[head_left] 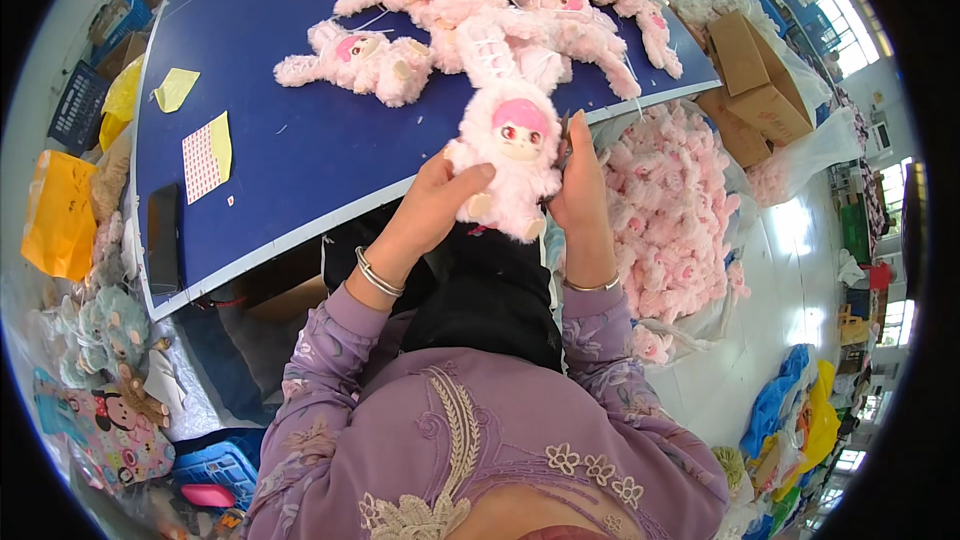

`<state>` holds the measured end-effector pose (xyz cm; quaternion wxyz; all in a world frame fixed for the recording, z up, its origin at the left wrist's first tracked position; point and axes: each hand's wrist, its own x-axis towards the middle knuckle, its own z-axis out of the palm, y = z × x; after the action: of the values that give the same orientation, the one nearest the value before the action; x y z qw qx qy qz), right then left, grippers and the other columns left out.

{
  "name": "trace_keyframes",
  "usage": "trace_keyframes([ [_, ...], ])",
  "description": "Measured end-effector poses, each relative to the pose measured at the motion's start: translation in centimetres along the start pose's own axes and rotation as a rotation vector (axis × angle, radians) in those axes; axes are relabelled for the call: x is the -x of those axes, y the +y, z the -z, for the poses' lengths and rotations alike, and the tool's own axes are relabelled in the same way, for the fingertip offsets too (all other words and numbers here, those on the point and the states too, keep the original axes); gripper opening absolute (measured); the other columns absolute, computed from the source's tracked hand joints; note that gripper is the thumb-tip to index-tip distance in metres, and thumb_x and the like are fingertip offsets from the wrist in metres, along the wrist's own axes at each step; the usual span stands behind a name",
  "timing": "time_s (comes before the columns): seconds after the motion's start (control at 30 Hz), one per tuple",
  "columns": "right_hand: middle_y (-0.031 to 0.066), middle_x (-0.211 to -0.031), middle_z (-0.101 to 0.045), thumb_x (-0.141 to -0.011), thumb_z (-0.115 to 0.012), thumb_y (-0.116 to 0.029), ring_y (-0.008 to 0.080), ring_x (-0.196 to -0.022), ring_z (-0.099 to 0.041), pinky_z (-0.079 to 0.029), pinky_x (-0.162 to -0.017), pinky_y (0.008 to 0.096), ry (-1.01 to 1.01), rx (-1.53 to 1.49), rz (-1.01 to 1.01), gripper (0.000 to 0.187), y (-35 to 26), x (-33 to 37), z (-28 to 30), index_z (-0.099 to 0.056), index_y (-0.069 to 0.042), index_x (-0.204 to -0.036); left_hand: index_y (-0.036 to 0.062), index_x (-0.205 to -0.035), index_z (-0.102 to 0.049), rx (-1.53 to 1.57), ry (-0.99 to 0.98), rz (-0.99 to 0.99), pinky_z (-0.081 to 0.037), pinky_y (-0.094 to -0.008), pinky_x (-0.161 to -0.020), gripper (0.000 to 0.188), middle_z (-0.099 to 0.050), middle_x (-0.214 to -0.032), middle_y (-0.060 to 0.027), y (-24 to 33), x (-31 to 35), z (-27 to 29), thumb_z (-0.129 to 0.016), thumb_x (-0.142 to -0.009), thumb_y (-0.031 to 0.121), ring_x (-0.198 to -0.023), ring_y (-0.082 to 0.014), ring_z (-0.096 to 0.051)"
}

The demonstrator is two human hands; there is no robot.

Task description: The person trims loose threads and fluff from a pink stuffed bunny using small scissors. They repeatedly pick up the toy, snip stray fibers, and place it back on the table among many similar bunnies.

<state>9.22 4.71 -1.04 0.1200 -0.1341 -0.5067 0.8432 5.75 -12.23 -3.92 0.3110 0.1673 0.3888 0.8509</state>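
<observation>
Purple embroidered top (510, 390) nearest, the left hand (437, 198) clamps its grip on a fluffy pink plush doll (512, 155), apparently steadying it, the right hand's (584, 185) grip unclear.

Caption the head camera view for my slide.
Left hand gripping a long-eared pink plush doll, right hand beside it, at a blue table piled with similar dolls.

My blue table (310, 160), red-patterned sheet (203, 160) and yellow paper (176, 89) on it, cardboard box (760, 80) to its right, orange bag (62, 215) to its left
</observation>
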Motion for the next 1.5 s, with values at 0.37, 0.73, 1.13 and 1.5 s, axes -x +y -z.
trace_keyframes([
  [0.37, -0.0064, -0.076, -0.054, -0.090, -0.065, -0.011, -0.0006, -0.066, -0.042, -0.034, -0.056, 0.0169, -0.081, 0.508, 0.246, 0.015, 1.4, 2.4, -0.3, -0.060, 0.001, -0.097, -0.0056, -0.122, -0.052, 0.215, 0.174, -0.115, -0.051, -0.0308, -0.086, 0.037, -0.062, -0.115, -0.0122, -0.2, -0.6, 0.4, -0.043, -0.100, 0.024, -0.101, -0.0175, -0.063],
  [0.73, -0.0014, -0.087, -0.060, -0.090, -0.059, -0.004, 0.0023, -0.074, -0.051, -0.042, -0.064, 0.0187, -0.180, 0.375, 0.295, 0.013, 1.4, 2.1, -0.8, -0.058, 0.001, -0.102, -0.0027, -0.130, -0.047, 0.309, 0.080, -0.112, -0.052, -0.0335, -0.090, 0.036, -0.060, -0.121, -0.0119, -0.6, -0.4, 1.4, -0.049, -0.096, 0.010, -0.107, -0.0200, -0.062],
  [1.13, 0.0019, -0.082, -0.058, -0.090, -0.059, -0.012, 0.0045, -0.066, -0.052, -0.038, -0.054, 0.0181, 0.245, 0.570, 0.747, 0.010, -1.2, 1.6, 2.6, -0.059, -0.003, -0.094, 0.0001, -0.129, -0.049, -0.107, 0.039, -0.124, -0.052, -0.0301, -0.084, 0.044, -0.058, -0.122, -0.0103, 3.5, -1.8, 0.3, -0.059, -0.088, 0.009, -0.104, -0.0170, -0.060],
  [1.5, 0.0079, -0.081, -0.062, -0.095, -0.051, -0.009, 0.0022, -0.043, -0.034, -0.027, -0.038, 0.0188, -0.182, 0.179, 0.212, 0.021, -1.4, 0.5, 1.6, -0.058, 0.002, -0.111, 0.0035, -0.094, -0.063, -1.598, 0.330, -0.581, -0.049, -0.0399, -0.082, 0.019, -0.061, -0.102, -0.0124, 7.2, -6.8, 6.6, -0.062, -0.076, 0.008, -0.100, -0.0338, -0.054],
])
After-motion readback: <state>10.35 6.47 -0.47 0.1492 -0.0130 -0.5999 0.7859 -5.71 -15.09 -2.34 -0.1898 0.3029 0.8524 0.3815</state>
